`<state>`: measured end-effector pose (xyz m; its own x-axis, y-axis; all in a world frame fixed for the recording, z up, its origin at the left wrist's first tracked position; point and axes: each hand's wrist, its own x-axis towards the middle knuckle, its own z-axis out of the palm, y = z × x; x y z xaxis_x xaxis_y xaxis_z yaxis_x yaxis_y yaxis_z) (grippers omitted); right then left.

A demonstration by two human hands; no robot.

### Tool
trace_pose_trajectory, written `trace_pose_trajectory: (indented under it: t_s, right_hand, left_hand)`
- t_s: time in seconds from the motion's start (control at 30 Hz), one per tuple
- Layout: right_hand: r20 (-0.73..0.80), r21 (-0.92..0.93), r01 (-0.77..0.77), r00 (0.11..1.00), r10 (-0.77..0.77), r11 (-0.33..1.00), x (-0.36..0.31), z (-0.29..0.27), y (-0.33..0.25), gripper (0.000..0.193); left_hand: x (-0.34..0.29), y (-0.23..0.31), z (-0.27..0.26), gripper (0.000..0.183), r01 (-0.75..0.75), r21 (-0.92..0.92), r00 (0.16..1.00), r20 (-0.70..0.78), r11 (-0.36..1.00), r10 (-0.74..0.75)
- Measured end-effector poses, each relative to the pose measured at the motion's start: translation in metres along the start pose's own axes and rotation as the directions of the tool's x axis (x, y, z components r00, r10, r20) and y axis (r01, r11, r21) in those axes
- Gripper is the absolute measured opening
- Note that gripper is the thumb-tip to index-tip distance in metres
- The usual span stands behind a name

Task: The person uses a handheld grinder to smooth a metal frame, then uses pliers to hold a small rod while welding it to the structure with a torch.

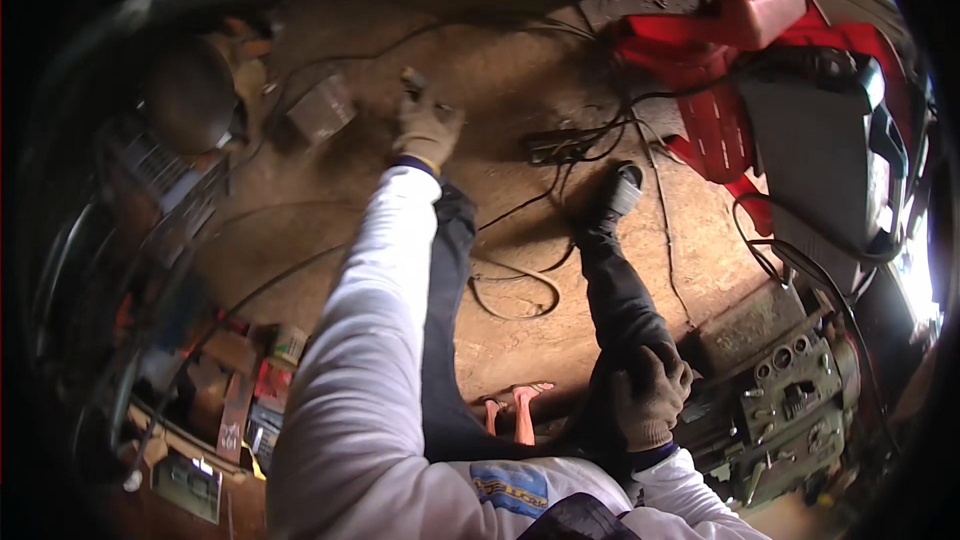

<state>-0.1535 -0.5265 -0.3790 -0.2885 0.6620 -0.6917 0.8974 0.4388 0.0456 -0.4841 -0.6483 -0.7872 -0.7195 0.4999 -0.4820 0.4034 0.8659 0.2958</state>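
Note:
My left hand (430, 130), in a light work glove, reaches far forward over the brown floor. Its fingers are closed around a small object (410, 80) whose kind I cannot make out. Just left of that hand lies a small box-like block (322, 110). On my right knee rests my right hand (650, 397), also gloved, its fingers spread over the dark trousers with nothing held. Between my legs and beyond them, dark cables (535, 285) lie looped on the floor.
To the right stand a red plastic chair (715, 105) and a large grey case (815, 150). A greasy metal machine (790, 400) sits beside my right leg. Boxes (275, 380) crowd the lower left; a round dark object (190, 95) is beyond. Sandalled feet (523, 400) show between my legs.

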Motion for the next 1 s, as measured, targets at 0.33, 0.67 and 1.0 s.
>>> trace_pose_trajectory:
  t_s: [0.33,0.67,1.0]
  right_hand:
    - [0.096,-0.027,-0.012,0.995,0.014,1.0,0.004,-0.006,0.016,0.05]
    - [0.156,0.07,-0.007,0.988,-0.004,0.998,0.012,-0.027,0.032,0.046]
    - [0.364,0.412,0.023,0.912,-0.188,0.911,0.015,-0.104,0.161,0.051]
  left_hand:
    - [-0.09,0.002,-0.079,0.046,0.322,-0.445,0.928,-0.026,0.835,-0.372]
    - [-0.144,0.068,-0.197,0.057,0.187,-0.561,0.975,0.008,0.806,-0.221]
    - [-0.379,0.17,-0.359,0.039,0.665,-0.564,0.744,0.559,0.49,-0.367]
